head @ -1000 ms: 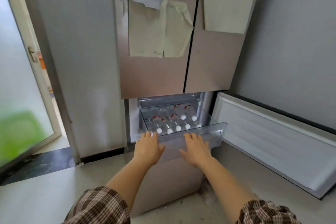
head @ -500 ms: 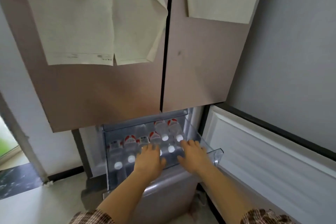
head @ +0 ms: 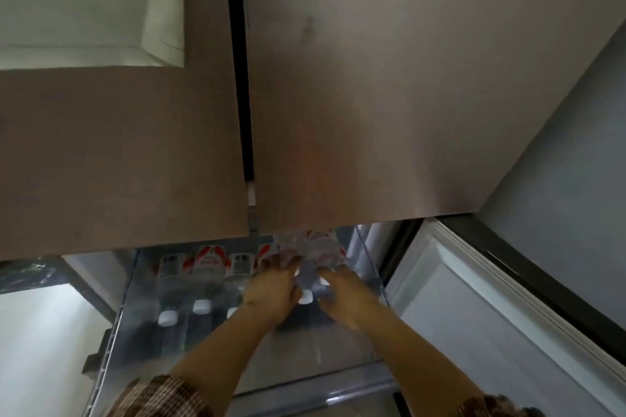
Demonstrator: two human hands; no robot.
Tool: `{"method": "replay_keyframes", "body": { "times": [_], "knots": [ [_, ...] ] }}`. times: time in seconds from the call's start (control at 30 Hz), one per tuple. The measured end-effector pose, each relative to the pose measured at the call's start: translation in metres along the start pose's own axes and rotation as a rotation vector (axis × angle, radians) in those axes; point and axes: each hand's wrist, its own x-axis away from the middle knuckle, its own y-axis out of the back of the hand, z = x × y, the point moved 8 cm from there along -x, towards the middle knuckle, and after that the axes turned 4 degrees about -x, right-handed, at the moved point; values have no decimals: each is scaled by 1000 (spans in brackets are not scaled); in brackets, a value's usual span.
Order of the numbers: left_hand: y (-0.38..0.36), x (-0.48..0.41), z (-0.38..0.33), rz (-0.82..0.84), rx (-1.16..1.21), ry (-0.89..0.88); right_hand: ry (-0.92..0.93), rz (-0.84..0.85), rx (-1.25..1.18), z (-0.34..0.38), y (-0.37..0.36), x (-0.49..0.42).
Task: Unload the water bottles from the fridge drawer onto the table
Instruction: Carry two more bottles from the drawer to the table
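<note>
Left hand [head: 272, 291] grip: fingers curled over the barrel of one of the clear plastic water bottles [head: 321, 247]. Right hand [head: 345, 294] grip: same, curled on the neighbour just beside it. The shot is blurred, so I can't tell how far my thumbs wrap. I take them at the body, probably because smooth round plastic rolls and the fat middle gives the most hold. The bottles lie on their sides in a row, white screw caps toward me and red-and-white labels up, likely to fit the shallow transparent plastic fridge drawer [head: 338, 382]. Mine are at its right end; the rest lie left of my hands. No table in view. Above are brushed brown metal fridge doors [head: 372, 95]. A white-lined lower door [head: 474, 315] stands open at right.
</note>
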Motion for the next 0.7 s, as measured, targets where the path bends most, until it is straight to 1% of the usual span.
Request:
{"method": "replay_keyframes", "body": {
  "times": [0.13, 0.23, 0.3, 0.43, 0.53, 0.6, 0.7],
  "knots": [
    [-5, -16, 0, 10, 115, 24, 28, -4, -68, -4, -1, -15],
    [-4, -18, -2, -45, 130, 23, 48, -27, -99, -2, 4, -18],
    [-2, -11, -2, -84, 91, 13, 65, -36, -102, 0, 7, -17],
    [7, 18, 4, -123, -90, 21, 125, -38, -22, 8, 12, -5],
    [24, 46, 4, -209, -123, -43, 193, -35, 41, 17, 14, 10],
    [34, 65, 1, -208, -108, -109, 260, -70, 102, 28, 19, 23],
    [50, 81, 4, -285, -136, -132, 327, -126, 172, 44, 27, 42]
  ]
}}
